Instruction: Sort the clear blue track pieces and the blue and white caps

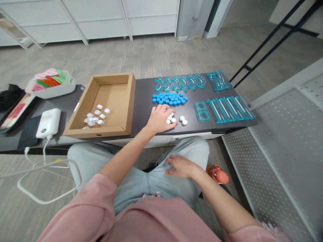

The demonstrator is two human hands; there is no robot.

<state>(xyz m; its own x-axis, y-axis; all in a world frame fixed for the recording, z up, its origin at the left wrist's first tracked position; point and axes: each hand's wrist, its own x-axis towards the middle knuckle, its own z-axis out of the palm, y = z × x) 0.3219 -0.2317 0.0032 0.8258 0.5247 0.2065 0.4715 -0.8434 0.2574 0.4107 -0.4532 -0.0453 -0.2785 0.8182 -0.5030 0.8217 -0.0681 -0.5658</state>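
Note:
My left hand point(161, 119) is on the dark tabletop, thumb and fingers curled around several small white hexagonal pieces point(172, 120). The palm side is hidden. Just right of it lie a few loose white hexagonal pieces point(183, 120). Beyond the fingers, a cluster of blue hexagonal pieces point(170, 98) is laid out in rows. My right hand point(182, 166) rests on my thigh, holding nothing, its fingers stretched out and apart. More white hexagonal pieces point(92, 120) lie scattered in the near part of the cardboard box point(130, 104) at left.
Teal curved tracks point(179, 83), straight tube pieces point(230, 109), square ring pieces point(202, 112) and another teal stack point(218, 80) fill the table's right. Leftward are a white power bank point(48, 123) with cables and a white basket point(51, 84) of colourful packets. A perforated panel point(285, 148) stands right.

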